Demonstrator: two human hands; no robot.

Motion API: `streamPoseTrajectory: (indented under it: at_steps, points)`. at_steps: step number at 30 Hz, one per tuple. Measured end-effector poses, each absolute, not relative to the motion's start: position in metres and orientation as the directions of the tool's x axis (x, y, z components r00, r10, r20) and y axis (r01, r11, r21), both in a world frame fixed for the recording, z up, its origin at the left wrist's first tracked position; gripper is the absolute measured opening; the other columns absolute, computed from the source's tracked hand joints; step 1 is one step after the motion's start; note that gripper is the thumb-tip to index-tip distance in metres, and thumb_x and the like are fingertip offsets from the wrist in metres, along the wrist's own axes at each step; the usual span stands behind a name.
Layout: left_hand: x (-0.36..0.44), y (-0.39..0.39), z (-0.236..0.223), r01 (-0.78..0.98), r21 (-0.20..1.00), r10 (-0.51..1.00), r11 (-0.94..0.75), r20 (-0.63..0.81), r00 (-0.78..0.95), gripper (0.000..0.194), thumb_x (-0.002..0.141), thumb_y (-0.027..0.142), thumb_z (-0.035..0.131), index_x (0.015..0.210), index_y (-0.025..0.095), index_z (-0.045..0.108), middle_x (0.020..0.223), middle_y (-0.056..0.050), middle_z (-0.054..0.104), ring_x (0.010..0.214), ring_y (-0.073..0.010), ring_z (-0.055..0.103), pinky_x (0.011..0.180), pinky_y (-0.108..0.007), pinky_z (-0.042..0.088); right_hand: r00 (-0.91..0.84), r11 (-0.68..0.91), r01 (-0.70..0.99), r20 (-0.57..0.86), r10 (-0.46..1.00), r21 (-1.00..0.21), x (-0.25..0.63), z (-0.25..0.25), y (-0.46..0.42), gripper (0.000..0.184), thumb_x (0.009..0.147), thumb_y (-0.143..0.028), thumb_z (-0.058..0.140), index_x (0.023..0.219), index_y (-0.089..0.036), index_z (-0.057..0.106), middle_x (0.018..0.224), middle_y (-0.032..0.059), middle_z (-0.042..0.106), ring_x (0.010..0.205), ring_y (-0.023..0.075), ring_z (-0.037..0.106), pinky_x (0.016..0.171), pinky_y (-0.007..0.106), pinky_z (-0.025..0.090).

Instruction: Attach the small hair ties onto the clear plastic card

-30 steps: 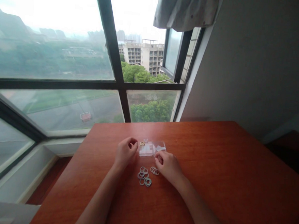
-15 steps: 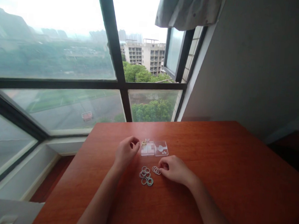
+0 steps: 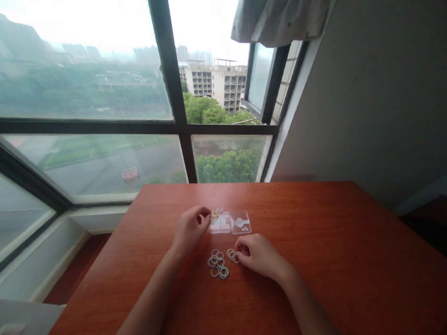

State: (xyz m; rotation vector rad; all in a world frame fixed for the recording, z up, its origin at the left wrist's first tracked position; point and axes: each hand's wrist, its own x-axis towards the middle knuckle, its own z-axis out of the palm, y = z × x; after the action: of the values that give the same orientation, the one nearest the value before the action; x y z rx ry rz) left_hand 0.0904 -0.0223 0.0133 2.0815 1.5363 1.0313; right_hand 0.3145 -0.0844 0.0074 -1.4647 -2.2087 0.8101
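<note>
My left hand (image 3: 192, 228) is curled, its fingertips at the left wall of a small clear plastic box (image 3: 220, 230); whether anything is between them is hidden. The box has compartments, with a yellowish ring (image 3: 215, 215) in the back left one. Its clear lid (image 3: 241, 223) lies folded open to the right. Nearer to me, my right hand (image 3: 261, 254) pinches the rightmost ring (image 3: 236, 259) of a short overlapping row of pale rings (image 3: 230, 254). Left of that row, several grey-green rings (image 3: 217, 263) lie in a loose cluster.
Everything stands on a reddish-brown wooden table (image 3: 338, 277). Large dark-framed windows (image 3: 96, 125) rise beyond its far and left edges. A grey curtain (image 3: 282, 16) hangs at the top, and a plain wall (image 3: 365, 106) is on the right.
My left hand has shifted slightly right, closer to the box wall. My right hand has moved a little left over the pale row, whose right end has shifted slightly.
</note>
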Motion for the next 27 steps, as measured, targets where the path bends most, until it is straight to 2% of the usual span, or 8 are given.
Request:
streamPoseTrajectory:
  at_steps: [6, 11, 15, 20, 24, 27]
  points:
    - [0.092, -0.023, 0.013, 0.672, 0.648, 0.924, -0.357, 0.348, 0.156, 0.012, 0.08, 0.023, 0.055, 0.077, 0.017, 0.064, 0.07, 0.0, 0.064, 0.059, -0.011, 0.052, 0.057, -0.021, 0.038, -0.408, 0.307, 0.696, -0.006, 0.913, -0.649, 0.316, 0.006, -0.085, 0.01, 0.077, -0.021, 0.06, 0.081, -0.022, 0.069, 0.071, -0.0018, 0.068, 0.061, 0.0101, 0.056, 0.055, 0.02, 0.032]
    - [0.093, -0.024, 0.014, 0.668, 0.654, 0.927, -0.354, 0.339, 0.16, 0.012, 0.08, 0.023, 0.055, 0.077, 0.017, 0.065, 0.07, 0.0, 0.064, 0.058, -0.0107, 0.052, 0.056, -0.021, 0.038, -0.413, 0.321, 0.696, 0.008, 0.911, -0.642, 0.316, 0.005, -0.084, 0.009, 0.077, -0.018, 0.059, 0.077, -0.021, 0.068, 0.07, -0.0017, 0.067, 0.061, 0.0103, 0.056, 0.056, 0.02, 0.031]
    - [0.096, -0.026, 0.015, 0.654, 0.658, 0.922, -0.373, 0.341, 0.182, 0.011, 0.079, 0.021, 0.055, 0.078, 0.017, 0.065, 0.07, 0.0, 0.063, 0.059, -0.0105, 0.051, 0.057, -0.022, 0.039, -0.33, 0.303, 0.709, 0.08, 0.941, -0.637, 0.314, 0.005, -0.081, 0.005, 0.078, -0.02, 0.061, 0.076, -0.02, 0.065, 0.067, -0.0018, 0.063, 0.061, 0.011, 0.053, 0.057, 0.021, 0.032]
    - [0.111, -0.034, 0.018, 0.568, 0.7, 0.9, -0.432, 0.302, 0.313, 0.012, 0.082, 0.021, 0.053, 0.08, 0.017, 0.065, 0.07, 0.0, 0.062, 0.059, -0.0098, 0.05, 0.058, -0.021, 0.039, -0.203, 0.262, 0.718, 0.166, 0.965, -0.645, 0.313, 0.006, -0.077, 0.01, 0.085, -0.027, 0.057, 0.079, -0.02, 0.062, 0.07, -0.0006, 0.062, 0.063, 0.0131, 0.054, 0.061, 0.022, 0.035]
    - [0.123, -0.042, 0.023, 0.489, 0.735, 0.858, -0.469, 0.25, 0.448, 0.013, 0.083, 0.023, 0.055, 0.082, 0.017, 0.067, 0.073, -0.001, 0.064, 0.061, -0.0104, 0.052, 0.058, -0.021, 0.04, -0.159, 0.251, 0.71, 0.197, 0.967, -0.659, 0.312, 0.005, -0.075, 0.011, 0.087, -0.027, 0.054, 0.083, -0.021, 0.062, 0.07, 0.0003, 0.062, 0.065, 0.0147, 0.055, 0.063, 0.023, 0.036]
    - [0.128, -0.045, 0.023, 0.46, 0.748, 0.84, -0.479, 0.236, 0.489, 0.012, 0.081, 0.021, 0.056, 0.082, 0.017, 0.067, 0.073, -0.002, 0.065, 0.059, -0.0096, 0.051, 0.057, -0.02, 0.039, -0.146, 0.254, 0.697, 0.214, 0.966, -0.67, 0.311, 0.003, -0.075, 0.01, 0.086, -0.027, 0.054, 0.083, -0.02, 0.061, 0.068, 0.0001, 0.061, 0.064, 0.0145, 0.054, 0.062, 0.023, 0.036]
